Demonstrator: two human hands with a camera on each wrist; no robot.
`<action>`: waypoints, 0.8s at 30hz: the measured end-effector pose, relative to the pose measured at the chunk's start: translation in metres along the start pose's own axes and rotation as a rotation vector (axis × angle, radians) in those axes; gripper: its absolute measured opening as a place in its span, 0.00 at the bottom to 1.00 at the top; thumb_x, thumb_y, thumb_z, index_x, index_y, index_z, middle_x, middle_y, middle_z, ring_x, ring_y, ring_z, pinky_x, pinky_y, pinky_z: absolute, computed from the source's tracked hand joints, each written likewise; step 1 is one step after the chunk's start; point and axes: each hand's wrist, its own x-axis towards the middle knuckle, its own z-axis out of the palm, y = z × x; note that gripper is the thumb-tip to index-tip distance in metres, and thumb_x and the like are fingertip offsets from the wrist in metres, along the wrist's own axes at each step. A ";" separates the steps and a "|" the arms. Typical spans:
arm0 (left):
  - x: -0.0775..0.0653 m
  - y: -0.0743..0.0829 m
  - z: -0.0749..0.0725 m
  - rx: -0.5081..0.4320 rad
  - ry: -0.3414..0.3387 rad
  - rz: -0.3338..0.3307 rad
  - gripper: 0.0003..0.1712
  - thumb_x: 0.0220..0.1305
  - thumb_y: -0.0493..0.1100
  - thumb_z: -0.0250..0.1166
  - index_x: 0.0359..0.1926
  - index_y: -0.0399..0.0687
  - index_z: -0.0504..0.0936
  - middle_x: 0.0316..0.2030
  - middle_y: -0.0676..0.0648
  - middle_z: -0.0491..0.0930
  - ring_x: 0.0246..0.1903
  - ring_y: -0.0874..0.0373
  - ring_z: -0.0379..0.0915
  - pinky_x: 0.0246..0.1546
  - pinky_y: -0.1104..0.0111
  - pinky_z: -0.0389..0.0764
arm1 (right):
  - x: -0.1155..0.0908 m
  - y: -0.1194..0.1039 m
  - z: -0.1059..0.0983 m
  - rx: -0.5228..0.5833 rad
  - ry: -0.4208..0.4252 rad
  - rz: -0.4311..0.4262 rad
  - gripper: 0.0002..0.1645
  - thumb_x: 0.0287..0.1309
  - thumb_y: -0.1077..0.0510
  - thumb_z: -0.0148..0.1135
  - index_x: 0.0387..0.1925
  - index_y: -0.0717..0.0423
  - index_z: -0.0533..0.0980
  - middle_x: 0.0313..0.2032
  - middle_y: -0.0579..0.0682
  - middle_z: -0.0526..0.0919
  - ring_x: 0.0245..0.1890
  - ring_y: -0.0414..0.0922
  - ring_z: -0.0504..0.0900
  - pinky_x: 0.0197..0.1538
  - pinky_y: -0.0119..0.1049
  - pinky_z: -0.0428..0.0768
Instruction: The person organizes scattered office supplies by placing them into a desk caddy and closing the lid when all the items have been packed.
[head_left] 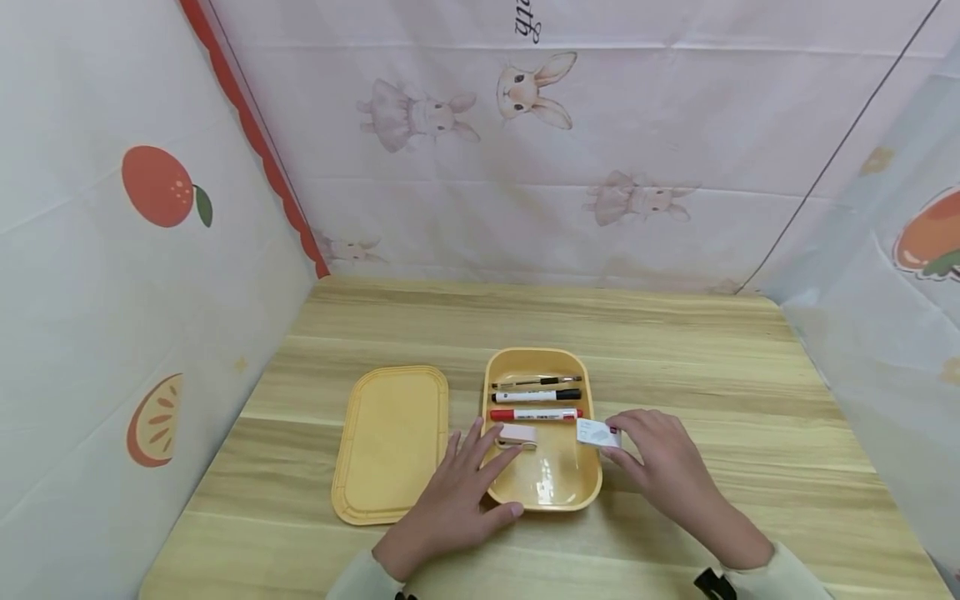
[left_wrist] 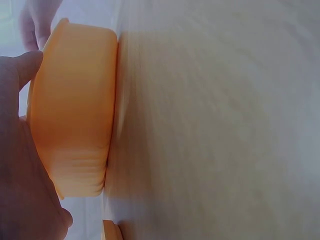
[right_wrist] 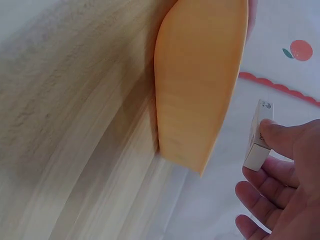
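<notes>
My right hand [head_left: 666, 454] pinches a small white box [head_left: 596, 432] between thumb and fingers, over the right rim of a yellow plastic container [head_left: 577, 492]. In the right wrist view the white box [right_wrist: 259, 131] is beside the container's outer wall [right_wrist: 200, 75]. My left hand [head_left: 467, 498] spreads over the container's left near corner; its thumb lies at the rim in the left wrist view. Close to its fingertips, inside the container, sits a small pale pink block-like thing [head_left: 517, 433]. A red marker [head_left: 536, 414], a black-capped marker [head_left: 534, 396] and a pen [head_left: 534, 382] lie in the container's far part.
A flat yellow lid [head_left: 392, 442] lies on the wooden table [head_left: 675, 350], left of the container and partly behind my left hand. Printed cloth walls [head_left: 450, 208] stand at the back and both sides.
</notes>
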 end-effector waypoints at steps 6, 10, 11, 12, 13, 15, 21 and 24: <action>0.000 -0.001 0.000 0.007 -0.002 0.001 0.42 0.68 0.77 0.44 0.78 0.71 0.55 0.81 0.50 0.43 0.80 0.46 0.27 0.75 0.39 0.40 | 0.006 -0.003 0.006 -0.006 -0.015 -0.014 0.23 0.48 0.54 0.79 0.46 0.54 0.82 0.44 0.48 0.86 0.47 0.48 0.83 0.53 0.49 0.75; 0.000 -0.001 0.000 0.011 0.000 0.001 0.42 0.68 0.77 0.44 0.78 0.72 0.55 0.81 0.51 0.42 0.80 0.46 0.27 0.75 0.39 0.40 | 0.010 -0.006 0.009 -0.010 -0.040 -0.020 0.21 0.50 0.54 0.78 0.45 0.55 0.82 0.44 0.48 0.86 0.47 0.49 0.83 0.53 0.49 0.75; 0.000 -0.001 0.000 0.012 0.002 0.002 0.42 0.68 0.77 0.44 0.78 0.72 0.54 0.81 0.51 0.42 0.80 0.46 0.27 0.75 0.38 0.40 | 0.011 -0.006 0.010 -0.013 -0.047 -0.020 0.21 0.50 0.54 0.78 0.45 0.55 0.82 0.44 0.48 0.86 0.47 0.49 0.82 0.53 0.49 0.75; 0.000 -0.001 0.000 0.014 0.004 0.006 0.42 0.68 0.77 0.44 0.78 0.72 0.54 0.81 0.51 0.42 0.80 0.46 0.27 0.75 0.38 0.40 | 0.012 -0.007 0.010 -0.017 -0.051 -0.021 0.21 0.50 0.54 0.78 0.45 0.55 0.82 0.44 0.48 0.86 0.47 0.49 0.82 0.53 0.49 0.75; 0.001 -0.002 0.001 0.017 0.005 0.009 0.42 0.68 0.77 0.44 0.78 0.72 0.54 0.81 0.51 0.42 0.80 0.46 0.27 0.75 0.38 0.40 | 0.013 -0.007 0.011 -0.020 -0.053 -0.019 0.20 0.50 0.54 0.78 0.45 0.55 0.82 0.44 0.48 0.86 0.47 0.49 0.82 0.52 0.49 0.75; 0.001 -0.001 0.002 0.014 0.005 0.013 0.42 0.68 0.77 0.45 0.78 0.73 0.54 0.81 0.51 0.42 0.80 0.47 0.26 0.75 0.38 0.40 | 0.014 -0.006 0.012 -0.025 -0.059 -0.017 0.20 0.49 0.54 0.79 0.44 0.55 0.82 0.44 0.48 0.86 0.46 0.49 0.82 0.51 0.48 0.75; 0.000 -0.001 0.004 0.008 -0.009 -0.006 0.42 0.68 0.77 0.45 0.78 0.74 0.53 0.81 0.51 0.41 0.80 0.49 0.24 0.75 0.38 0.38 | 0.018 -0.008 0.022 -0.076 -0.122 -0.019 0.21 0.50 0.50 0.78 0.44 0.54 0.83 0.43 0.47 0.86 0.43 0.46 0.79 0.48 0.44 0.74; -0.001 -0.002 0.002 0.015 -0.002 -0.010 0.42 0.67 0.78 0.44 0.78 0.74 0.53 0.81 0.52 0.41 0.80 0.48 0.26 0.75 0.38 0.38 | 0.023 -0.010 0.028 -0.102 -0.125 -0.062 0.22 0.49 0.50 0.79 0.44 0.55 0.83 0.42 0.47 0.86 0.42 0.46 0.77 0.48 0.44 0.74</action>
